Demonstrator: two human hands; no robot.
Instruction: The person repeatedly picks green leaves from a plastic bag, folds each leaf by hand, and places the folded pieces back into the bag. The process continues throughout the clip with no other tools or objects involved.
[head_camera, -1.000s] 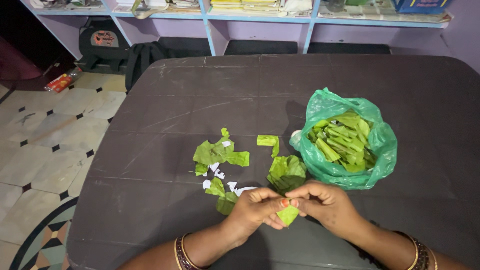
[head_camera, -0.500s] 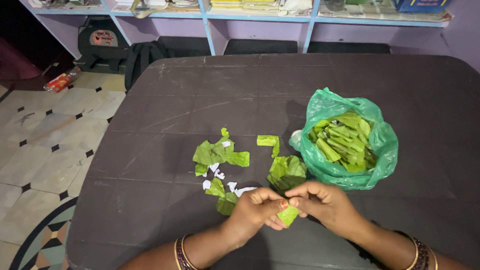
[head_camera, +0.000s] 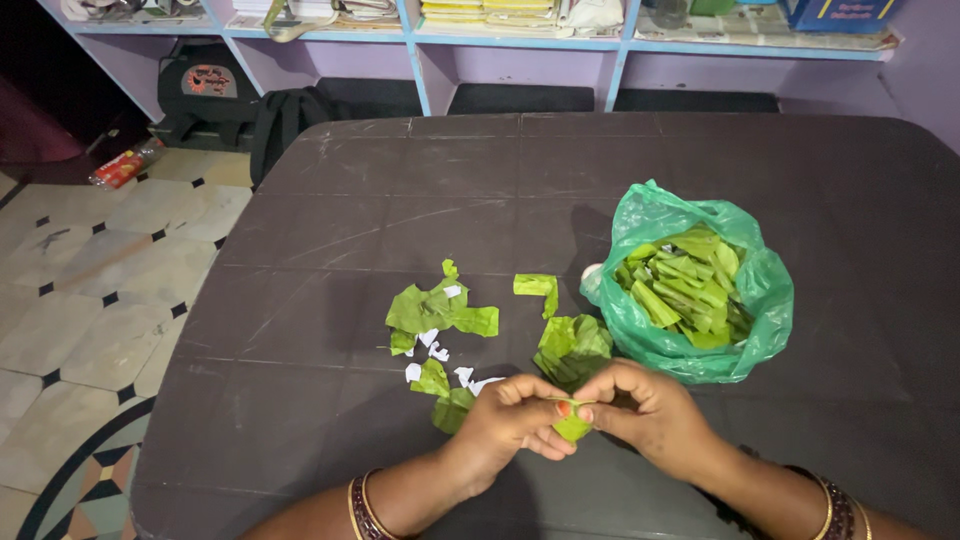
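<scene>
Over the dark table (head_camera: 330, 180), both hands' fingers (head_camera: 545, 400) pinch a folded green leaf (head_camera: 572, 429).

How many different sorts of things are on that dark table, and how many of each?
Green plastic bag of folded leaves: 1
Stack of green leaves: 1
Heap of torn leaf scraps: 1
Loose leaf strip: 1
Leaf piece held between left hand and right hand: 1
Total: 5
</scene>
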